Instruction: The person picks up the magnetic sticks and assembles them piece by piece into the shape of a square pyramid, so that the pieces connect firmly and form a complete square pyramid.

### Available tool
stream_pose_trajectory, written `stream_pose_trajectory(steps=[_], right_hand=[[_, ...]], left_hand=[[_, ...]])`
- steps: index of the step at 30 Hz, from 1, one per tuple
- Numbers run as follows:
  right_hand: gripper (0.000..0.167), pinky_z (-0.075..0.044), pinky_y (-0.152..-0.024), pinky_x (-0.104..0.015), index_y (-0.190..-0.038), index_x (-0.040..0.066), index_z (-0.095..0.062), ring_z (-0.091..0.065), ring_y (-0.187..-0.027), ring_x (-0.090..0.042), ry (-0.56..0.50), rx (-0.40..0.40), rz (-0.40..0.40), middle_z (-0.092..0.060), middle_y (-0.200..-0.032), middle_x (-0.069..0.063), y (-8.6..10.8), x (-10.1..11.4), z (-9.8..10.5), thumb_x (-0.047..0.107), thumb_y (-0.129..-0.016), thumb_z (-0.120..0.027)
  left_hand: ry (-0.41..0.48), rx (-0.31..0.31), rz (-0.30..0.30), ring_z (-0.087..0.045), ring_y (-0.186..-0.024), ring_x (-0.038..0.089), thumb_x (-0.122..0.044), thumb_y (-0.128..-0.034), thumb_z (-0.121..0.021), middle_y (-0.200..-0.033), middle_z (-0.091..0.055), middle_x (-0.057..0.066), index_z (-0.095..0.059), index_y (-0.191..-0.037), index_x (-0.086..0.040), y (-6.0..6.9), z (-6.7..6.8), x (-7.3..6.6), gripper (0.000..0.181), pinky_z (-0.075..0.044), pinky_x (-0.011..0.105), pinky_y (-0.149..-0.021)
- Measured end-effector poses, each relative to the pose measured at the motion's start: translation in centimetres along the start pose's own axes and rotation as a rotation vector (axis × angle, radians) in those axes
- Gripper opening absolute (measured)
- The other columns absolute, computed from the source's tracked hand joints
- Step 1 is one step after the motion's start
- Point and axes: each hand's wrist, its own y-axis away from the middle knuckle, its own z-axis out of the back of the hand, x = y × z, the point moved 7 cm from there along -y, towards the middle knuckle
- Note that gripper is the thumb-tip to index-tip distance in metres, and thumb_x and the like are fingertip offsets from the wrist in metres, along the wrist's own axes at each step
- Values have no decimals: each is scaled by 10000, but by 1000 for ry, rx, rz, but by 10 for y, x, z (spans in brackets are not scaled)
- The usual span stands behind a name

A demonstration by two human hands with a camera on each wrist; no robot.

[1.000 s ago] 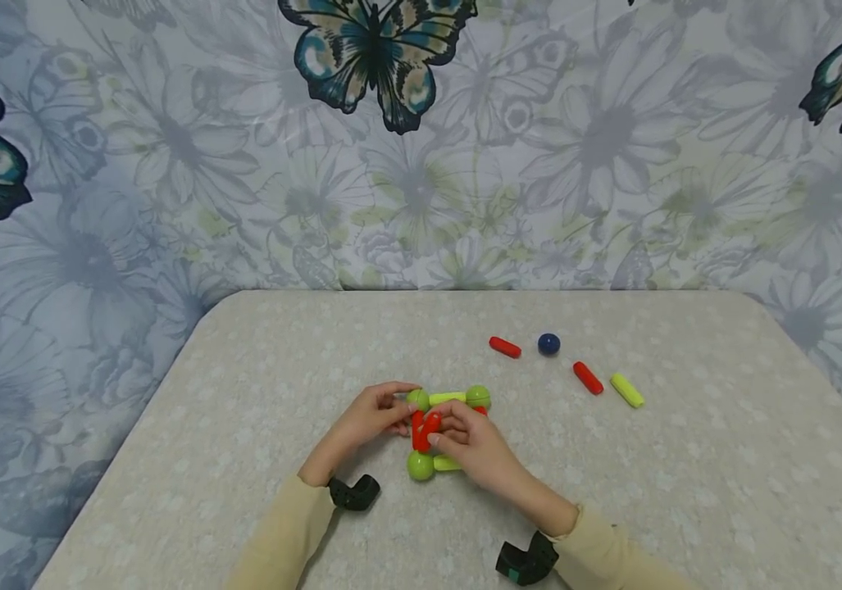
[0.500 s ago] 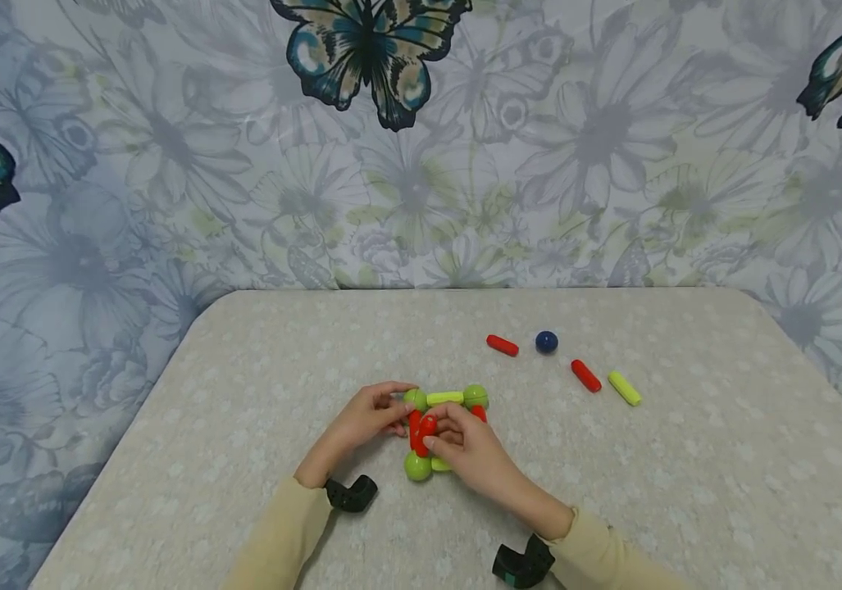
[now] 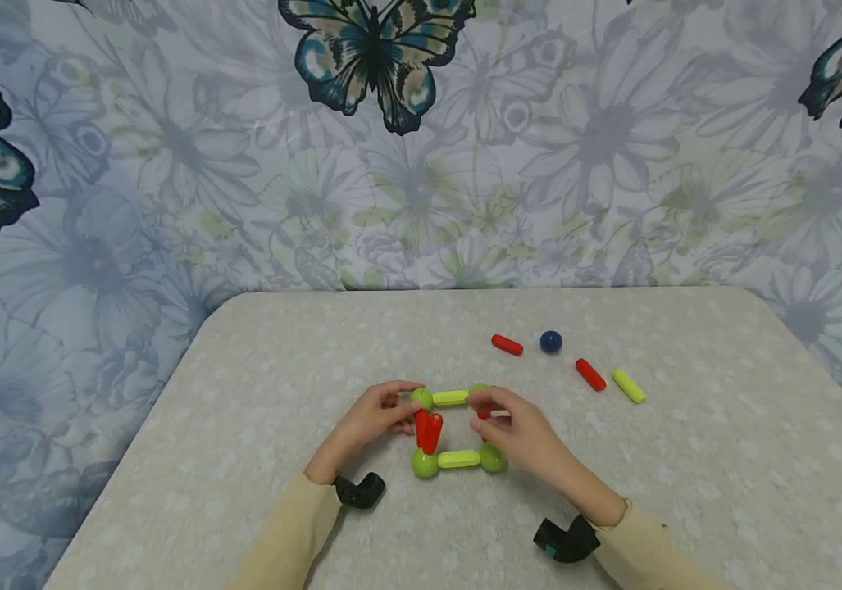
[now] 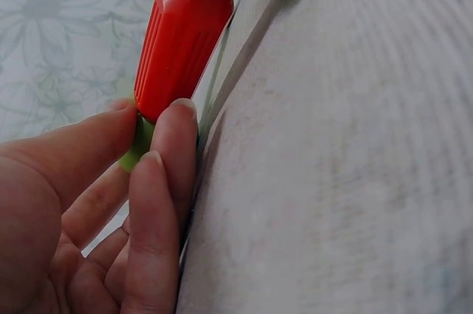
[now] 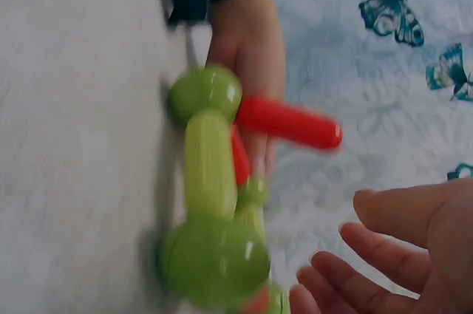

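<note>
A rod-and-ball frame [image 3: 459,460] lies between two hands: the left hand [image 3: 370,416] pinches its far-left green ball [image 3: 422,398]; the right hand [image 3: 531,438] hovers just beside, fingers parted.

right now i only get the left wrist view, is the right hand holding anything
Observer: No, the right hand has its thumb and fingers apart with nothing between them.
Operator: ok and any rods in the build that arent red
Observer: Yes, a yellow-green rod joins the two near green balls.
Operator: any loose ball i cant see
Observer: One, a dark blue ball on the table, beyond the build.
</note>
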Motion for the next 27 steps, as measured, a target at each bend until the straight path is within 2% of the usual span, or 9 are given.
stream_pose_trajectory(steps=[3,5,9,16,19,23,25,27], right_hand=[[222,-479,-718,-332,-1066,55,-633,-542,-874,-222,146,13,10,-583,-990,-58,12,-10,10,85,-855,-694],[228,-456,-677,-316,-1052,86,-637,-516,-820,-197,184,60,17,-555,-934,-24,19,-17,10,127,-842,-716],[254,-452,-679,-280,-1043,108,-631,-507,-786,-160,177,144,21,-519,-901,32,27,-26,1,173,-823,-739],[233,-459,-697,-284,-1065,111,-627,-518,-806,-128,154,116,46,-552,-947,44,23,-29,1,135,-848,-710],[228,-458,-672,-276,-1074,90,-617,-520,-785,-131,157,94,57,-579,-965,30,19,-31,5,105,-860,-693],[228,-459,-653,-264,-1063,72,-610,-541,-761,-122,186,46,38,-613,-958,21,12,-40,15,76,-852,-696],[226,-469,-660,-269,-1063,59,-622,-558,-766,-124,197,35,40,-628,-965,3,6,-44,20,78,-850,-697],[225,-480,-682,-286,-1073,48,-642,-575,-783,-138,198,41,45,-642,-993,-19,-2,-48,23,78,-855,-692]], left_hand=[[0,-15,27,-612,-663,179,-80,-921,-607,-807,-632,103,-533,-1281,29,0,0,5,384,-528,305,-637],[0,-28,36,-611,-663,180,-81,-918,-611,-808,-632,105,-541,-1277,19,0,0,6,380,-527,304,-636],[-8,-29,28,-617,-665,185,-94,-920,-610,-812,-636,111,-532,-1281,24,-2,0,6,388,-527,305,-632],[-17,-8,38,-626,-676,212,-87,-923,-606,-808,-633,124,-507,-1277,33,1,6,1,387,-529,318,-647],[-140,20,22,-578,-616,196,-125,-914,-627,-724,-598,92,-534,-1211,16,8,9,-6,342,-501,309,-609],[-393,77,-27,-483,-554,144,-219,-899,-650,-639,-537,16,-560,-1081,-47,21,6,-15,266,-400,281,-533],[-465,107,-42,-462,-550,129,-265,-889,-662,-636,-522,-6,-561,-1028,-76,28,2,-18,256,-379,275,-521],[-501,130,-53,-457,-557,113,-302,-873,-678,-650,-517,-20,-564,-977,-87,34,-4,-20,264,-378,265,-513]])
